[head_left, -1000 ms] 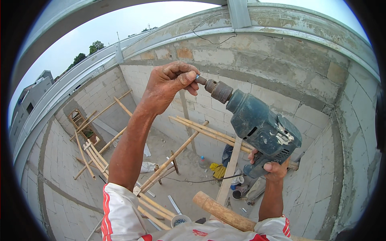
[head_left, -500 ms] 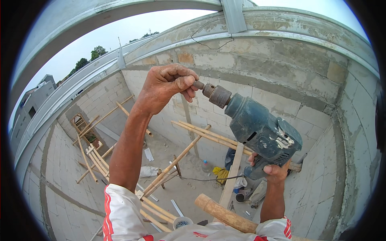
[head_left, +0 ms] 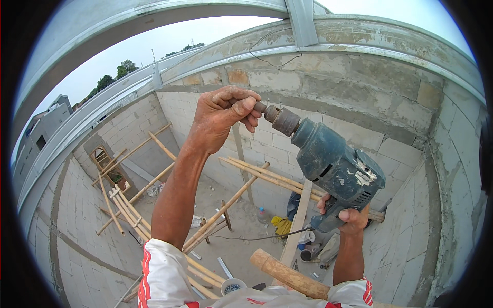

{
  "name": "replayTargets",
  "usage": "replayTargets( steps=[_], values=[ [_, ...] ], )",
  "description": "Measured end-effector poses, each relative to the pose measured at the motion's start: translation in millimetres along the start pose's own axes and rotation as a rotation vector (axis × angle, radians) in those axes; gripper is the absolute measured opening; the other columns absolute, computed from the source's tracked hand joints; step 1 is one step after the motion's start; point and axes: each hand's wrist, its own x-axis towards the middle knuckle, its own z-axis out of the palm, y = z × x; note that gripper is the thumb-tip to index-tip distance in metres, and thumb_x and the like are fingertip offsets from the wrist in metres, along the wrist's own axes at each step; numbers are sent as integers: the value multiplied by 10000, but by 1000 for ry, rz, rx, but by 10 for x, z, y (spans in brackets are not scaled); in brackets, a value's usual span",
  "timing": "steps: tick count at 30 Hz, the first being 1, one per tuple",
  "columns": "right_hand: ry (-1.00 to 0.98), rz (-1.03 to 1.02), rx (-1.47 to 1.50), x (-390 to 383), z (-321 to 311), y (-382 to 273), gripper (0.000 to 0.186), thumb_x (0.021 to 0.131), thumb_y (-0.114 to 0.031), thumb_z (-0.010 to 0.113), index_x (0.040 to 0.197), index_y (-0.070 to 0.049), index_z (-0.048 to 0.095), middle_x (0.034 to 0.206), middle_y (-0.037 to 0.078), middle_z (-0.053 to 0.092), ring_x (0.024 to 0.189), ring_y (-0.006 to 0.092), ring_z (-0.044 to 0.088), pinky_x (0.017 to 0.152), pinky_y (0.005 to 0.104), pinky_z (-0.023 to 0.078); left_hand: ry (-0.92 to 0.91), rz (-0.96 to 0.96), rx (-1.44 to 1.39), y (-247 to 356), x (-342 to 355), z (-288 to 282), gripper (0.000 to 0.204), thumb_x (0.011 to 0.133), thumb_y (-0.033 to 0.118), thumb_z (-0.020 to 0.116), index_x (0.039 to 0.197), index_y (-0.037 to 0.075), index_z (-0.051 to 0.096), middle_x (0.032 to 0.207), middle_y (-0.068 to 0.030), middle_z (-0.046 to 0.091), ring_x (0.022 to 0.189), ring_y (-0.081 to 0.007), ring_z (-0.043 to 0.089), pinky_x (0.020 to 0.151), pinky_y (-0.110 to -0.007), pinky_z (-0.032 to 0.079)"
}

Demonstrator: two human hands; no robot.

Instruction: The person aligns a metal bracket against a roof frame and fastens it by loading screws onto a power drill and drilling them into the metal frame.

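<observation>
Both hands are occupied; the left hand (head_left: 226,117) pinches the end of the bit (head_left: 260,107) narrowly between thumb and fingers; the right hand (head_left: 354,218) wraps the handle of the blue-green drill (head_left: 336,159), though whether the trigger is pressed I cannot tell; the drill is held up right of centre, its chuck (head_left: 285,122) pointing left. As for progress, the bit appears already fitted in the chuck; it is not yet against the far steel beam (head_left: 390,38); whether the fingers hide a screw cannot be seen; a white cup (head_left: 223,286) sits near.
</observation>
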Motion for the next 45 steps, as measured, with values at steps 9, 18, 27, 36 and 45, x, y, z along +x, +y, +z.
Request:
replayTargets(
  steps=[9,18,27,36,45],
  values=[
    [-75,137,223,27,-33,-51,612,666,-148,709,1193,112,535,980,287,646,824,393,691,609,396,581,-51,35,-165,51,169,90,240,885,172,699,1029,-20,687,801,-138,696,674,-184,688,559,-295,605],
    [93,-105,58,187,-31,-566,603,716,-240,675,1143,152,509,929,252,625,726,343,683,551,394,584,130,149,-69,30,382,111,697,932,314,641,1448,-8,302,1083,-238,634,962,-276,679,739,-368,626],
    [99,-254,-259,674,131,-1446,525,832,-238,605,1184,138,504,940,263,634,730,299,692,559,338,583,358,734,-45,774,676,-362,464,688,493,848,859,121,630,1185,-56,572,1225,-212,500,1114,-432,393],
    [34,-258,-384,1026,164,-1654,434,934,-267,549,1159,104,551,868,224,664,685,237,701,500,273,585,456,754,-138,900,765,-169,228,760,174,763,914,56,644,1005,-74,571,1048,-170,552,1011,-337,439],
    [-14,-264,-542,1208,325,-1820,389,924,-246,576,1112,94,585,850,210,675,669,215,709,498,265,584,347,772,-195,906,702,-304,55,772,68,697,747,55,649,731,-30,582,805,-136,613,865,-317,495]
  ],
)
